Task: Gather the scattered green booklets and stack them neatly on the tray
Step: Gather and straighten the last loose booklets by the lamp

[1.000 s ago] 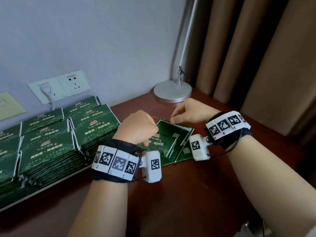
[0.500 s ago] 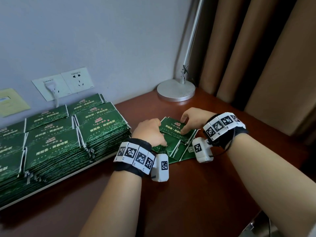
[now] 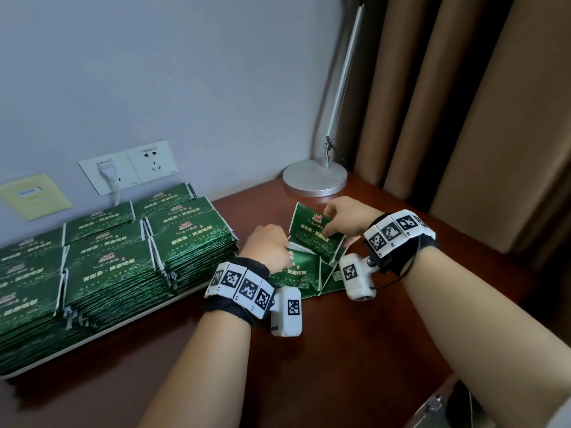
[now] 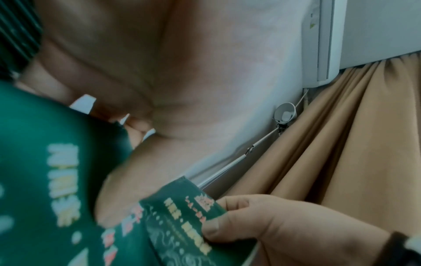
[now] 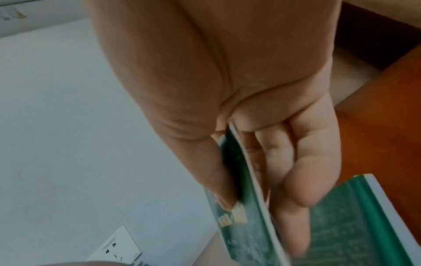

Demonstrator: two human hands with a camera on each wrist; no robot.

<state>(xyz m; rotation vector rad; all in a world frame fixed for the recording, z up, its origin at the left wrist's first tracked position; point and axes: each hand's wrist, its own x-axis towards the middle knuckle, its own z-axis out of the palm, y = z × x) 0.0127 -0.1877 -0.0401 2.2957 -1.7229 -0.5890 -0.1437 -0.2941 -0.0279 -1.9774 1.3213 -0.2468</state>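
Several loose green booklets [image 3: 301,278] lie in a small pile on the brown table. My right hand [image 3: 327,230] pinches one green booklet [image 3: 310,228] and holds it tilted up over the pile; the right wrist view shows my thumb on one face of that booklet [image 5: 246,221] and my fingers [image 5: 293,180] behind it. My left hand [image 3: 278,247] is curled at the pile's left edge, gripping the lower booklets [image 4: 45,180]. At the left, the white tray [image 3: 102,330] carries tall, even stacks of the same booklets [image 3: 123,257].
A lamp with a round metal base [image 3: 315,177] stands at the table's back corner, just behind the pile. Brown curtains [image 3: 463,118] hang on the right. Wall sockets [image 3: 129,169] sit above the tray. Bare table lies in front of my wrists.
Half a second ago both hands lay low on the pile. Now my right hand has raised one booklet up on its edge, while my left hand stays at the pile's left side.
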